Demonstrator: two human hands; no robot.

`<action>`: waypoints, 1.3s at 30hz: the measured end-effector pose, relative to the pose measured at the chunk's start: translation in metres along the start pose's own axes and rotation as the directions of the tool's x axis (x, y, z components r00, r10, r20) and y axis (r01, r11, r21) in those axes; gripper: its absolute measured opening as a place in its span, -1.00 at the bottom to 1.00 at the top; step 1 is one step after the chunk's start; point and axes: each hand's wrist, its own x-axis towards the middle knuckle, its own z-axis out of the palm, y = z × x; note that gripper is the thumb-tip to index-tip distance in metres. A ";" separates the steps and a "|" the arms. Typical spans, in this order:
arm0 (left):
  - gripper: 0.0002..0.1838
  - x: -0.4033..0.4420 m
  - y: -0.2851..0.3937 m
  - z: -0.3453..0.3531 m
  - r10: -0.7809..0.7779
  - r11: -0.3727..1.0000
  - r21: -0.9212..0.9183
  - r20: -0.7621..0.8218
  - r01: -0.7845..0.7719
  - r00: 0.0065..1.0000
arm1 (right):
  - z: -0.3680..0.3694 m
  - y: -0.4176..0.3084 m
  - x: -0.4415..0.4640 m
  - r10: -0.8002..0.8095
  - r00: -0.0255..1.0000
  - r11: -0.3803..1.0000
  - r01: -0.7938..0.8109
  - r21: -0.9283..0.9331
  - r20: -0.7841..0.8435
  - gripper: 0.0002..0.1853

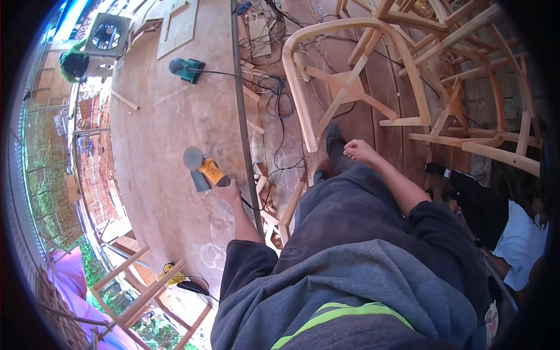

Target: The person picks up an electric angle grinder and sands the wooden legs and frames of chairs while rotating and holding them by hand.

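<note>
My left hand [228, 191] is wrapped round the rear end of a yellow and black power tool [212, 171] on the wooden worktable [169, 128]. A round grey disc [193, 158] shows at the tool's front, and a dark flat piece [200, 181] lies beside it. My right hand [360, 151] hangs over my legs with its fingers curled in, near the pale wooden chair frame [312, 140]. What it holds, if anything, is too small to tell.
A green sander [186, 70] with a cord lies further up the table. Chair frames [461, 76] stand at the upper right. Cables [281, 116] and wood scraps litter the floor. A person in a white shirt [521, 242] is at the right.
</note>
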 end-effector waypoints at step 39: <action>-0.12 0.013 0.000 0.026 -0.080 0.978 -0.201 -0.069 0.065 0.994 | 0.096 -0.072 0.182 -0.243 0.970 0.963 0.237 -0.129 -0.031 -0.06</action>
